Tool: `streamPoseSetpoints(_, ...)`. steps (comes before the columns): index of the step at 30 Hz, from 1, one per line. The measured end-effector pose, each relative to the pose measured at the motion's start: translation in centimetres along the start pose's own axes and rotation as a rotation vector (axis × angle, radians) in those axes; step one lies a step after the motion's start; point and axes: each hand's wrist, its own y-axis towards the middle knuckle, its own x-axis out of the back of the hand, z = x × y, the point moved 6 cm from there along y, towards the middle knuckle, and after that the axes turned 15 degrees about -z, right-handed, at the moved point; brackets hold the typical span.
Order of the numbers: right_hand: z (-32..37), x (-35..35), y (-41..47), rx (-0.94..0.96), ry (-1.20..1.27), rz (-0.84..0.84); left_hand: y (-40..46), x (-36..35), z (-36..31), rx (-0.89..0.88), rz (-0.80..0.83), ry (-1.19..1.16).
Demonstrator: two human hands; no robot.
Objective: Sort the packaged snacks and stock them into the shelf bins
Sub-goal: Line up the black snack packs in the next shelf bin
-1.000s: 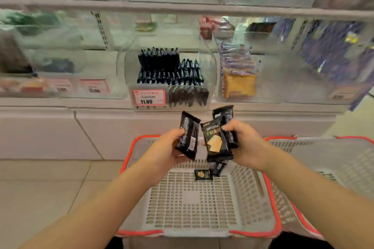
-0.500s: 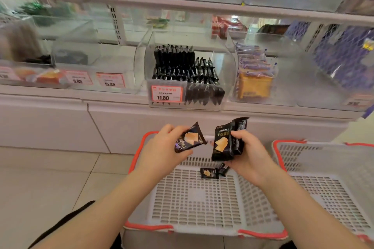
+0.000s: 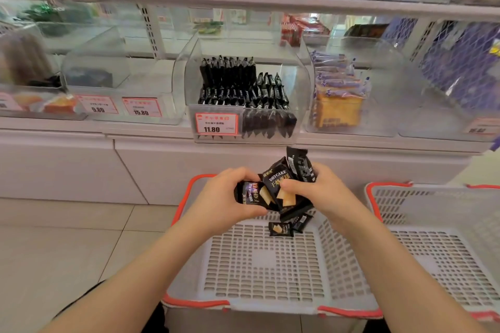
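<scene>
Black DRYCAKE packets (image 3: 281, 186) are being gathered above the near basket (image 3: 259, 303): the left hand (image 3: 224, 197) is gripping one, the right hand (image 3: 322, 192) clutching several. Squaring them into one aligned stack should help them slot upright into the far bin (image 3: 243, 127) of matching packets.

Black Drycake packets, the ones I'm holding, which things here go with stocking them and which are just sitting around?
Part of the job:
- left hand gripping one black packet
- right hand gripping several packets
- loose packets in the grey basket
- clear bin of matching black packets, tagged 11.80

Just sitting around:
- second basket on the right
- bin of orange cakes
- bins tagged 9.80 and 15.80
</scene>
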Motion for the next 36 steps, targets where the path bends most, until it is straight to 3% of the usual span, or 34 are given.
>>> streamPoseSetpoints(3,-0.7,-1.0,-0.4,-0.101,0.127,0.123,-0.2,-0.2,1.0,0.212,0.079,-0.353)
streamPoseSetpoints(7,-1.6,-2.5,-0.6,-0.279,0.296,0.098,0.1,-0.2,2.2,0.438,-0.051,-0.676)
streamPoseSetpoints(12,-2.7,-4.9,-1.2,-0.375,0.283,-0.006,-1.2,-2.1,3.3,0.599,-0.05,-0.607)
streamPoseSetpoints(16,-2.1,-4.4,-0.4,-0.009,-0.263,-0.087,-1.6,-2.8,2.6,0.508,0.059,-0.577)
streamPoseSetpoints(19,0.1,-3.0,0.0,0.371,-0.738,-0.254,-0.6,-1.7,2.7,0.473,0.001,-0.602)
streamPoseSetpoints(21,1.4,-2.3,0.1,0.508,-0.868,-0.33,0.1,-1.1,3.0,0.473,-0.045,-0.601)
streamPoseSetpoints(26,0.5,-2.5,0.6,0.417,-0.542,-0.184,0.8,-1.0,3.6,0.502,-0.096,-0.573)
streamPoseSetpoints(28,-0.2,-2.4,1.0,0.203,-0.324,-0.104,1.0,-0.9,3.6,0.515,-0.126,-0.577)
streamPoseSetpoints(31,-0.9,-3.3,0.4,-0.153,0.227,0.097,1.2,-0.2,3.0,0.436,-0.212,-0.559)
streamPoseSetpoints(33,-0.7,-3.5,0.0,-0.125,0.329,0.102,1.3,0.1,1.9,0.339,-0.249,-0.517)
streamPoseSetpoints(36,-0.4,-3.4,-0.1,-0.025,0.308,-0.04,1.5,-0.2,0.3,0.234,-0.267,-0.517)
